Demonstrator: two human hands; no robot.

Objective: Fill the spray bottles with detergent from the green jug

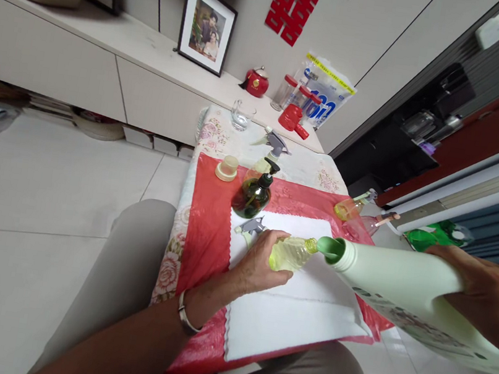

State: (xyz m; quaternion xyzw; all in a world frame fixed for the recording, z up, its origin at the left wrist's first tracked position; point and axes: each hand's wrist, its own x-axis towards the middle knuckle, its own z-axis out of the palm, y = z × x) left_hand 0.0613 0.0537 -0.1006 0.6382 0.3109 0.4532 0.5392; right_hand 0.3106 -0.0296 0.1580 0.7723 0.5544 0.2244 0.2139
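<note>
My left hand (pixel 261 264) is closed around a clear yellow-tinted bottle (pixel 289 253), which leans with its neck to the right over a white cloth (pixel 290 318). My right hand (pixel 491 292) grips the handle of a large pale green jug (pixel 404 279), tipped on its side. The jug's green pouring lip (pixel 331 249) meets the bottle's mouth, or nearly so. A grey and white spray head (pixel 251 227) lies on the cloth just behind my left hand. Beyond it stands a dark green pump bottle (pixel 254 194). Part of my right hand is hidden behind the jug.
A cream cap (pixel 227 168) sits on the red sheet (pixel 209 225). Behind are a spray bottle (pixel 275 147) and a glass cup (pixel 242 115). Yellow (pixel 349 208) and pink (pixel 365 227) spray bottles are at the right edge. Red-lidded jars (pixel 285 92) stand on the cabinet.
</note>
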